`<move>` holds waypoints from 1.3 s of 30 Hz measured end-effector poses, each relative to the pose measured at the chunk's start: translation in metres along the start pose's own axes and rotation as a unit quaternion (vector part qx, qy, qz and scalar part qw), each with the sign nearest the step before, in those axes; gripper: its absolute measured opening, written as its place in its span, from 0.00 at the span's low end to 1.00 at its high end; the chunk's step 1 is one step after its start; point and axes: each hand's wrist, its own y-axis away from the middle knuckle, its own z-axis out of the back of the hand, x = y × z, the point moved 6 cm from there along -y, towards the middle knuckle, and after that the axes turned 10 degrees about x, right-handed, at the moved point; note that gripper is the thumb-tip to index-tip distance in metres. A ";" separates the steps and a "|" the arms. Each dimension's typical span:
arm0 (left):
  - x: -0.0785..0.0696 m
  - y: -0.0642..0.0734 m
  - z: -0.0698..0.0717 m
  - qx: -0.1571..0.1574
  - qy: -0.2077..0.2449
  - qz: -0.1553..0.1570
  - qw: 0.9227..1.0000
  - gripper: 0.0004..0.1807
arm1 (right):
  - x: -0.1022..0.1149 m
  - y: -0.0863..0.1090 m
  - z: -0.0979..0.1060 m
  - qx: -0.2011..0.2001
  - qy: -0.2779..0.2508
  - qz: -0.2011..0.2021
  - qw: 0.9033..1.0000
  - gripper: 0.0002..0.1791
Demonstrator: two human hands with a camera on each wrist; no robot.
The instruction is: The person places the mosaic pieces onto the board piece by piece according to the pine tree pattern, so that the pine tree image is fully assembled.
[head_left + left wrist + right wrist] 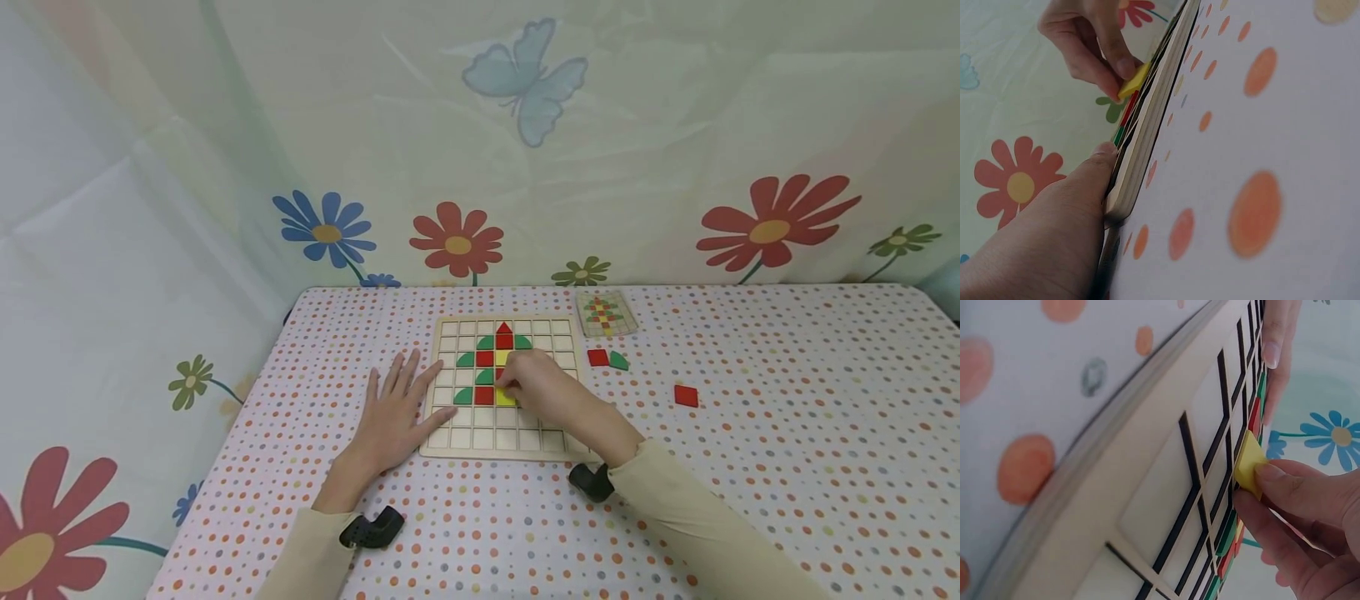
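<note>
My right hand [542, 385] pinches a yellow square tile [1249, 465] between thumb and finger, tilted at a cell of the wooden grid board [465, 438]. In the head view this tile is just right of a red square [484, 396]. My left hand [390, 423] lies with spread fingers on the board's left edge, thumb and fingertips over the border. Red, yellow and green pieces fill cells in the middle columns, with a red triangle [504, 328] at the top and a green quarter-circle [463, 396] at lower left. My right hand covers some cells.
A pattern card [607, 314] with a tree-like design lies behind the board's right corner. Right of the board are a red square [597, 357], a green quarter-circle [618, 361] and another red square [686, 396]. A dotted cloth [480, 517] covers the table; a flowered curtain hangs behind.
</note>
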 end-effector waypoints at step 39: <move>-0.002 0.002 0.002 -0.008 0.003 -0.008 1.000 0.44 | -0.114 0.144 0.059 -0.056 0.025 -0.070 0.996 0.18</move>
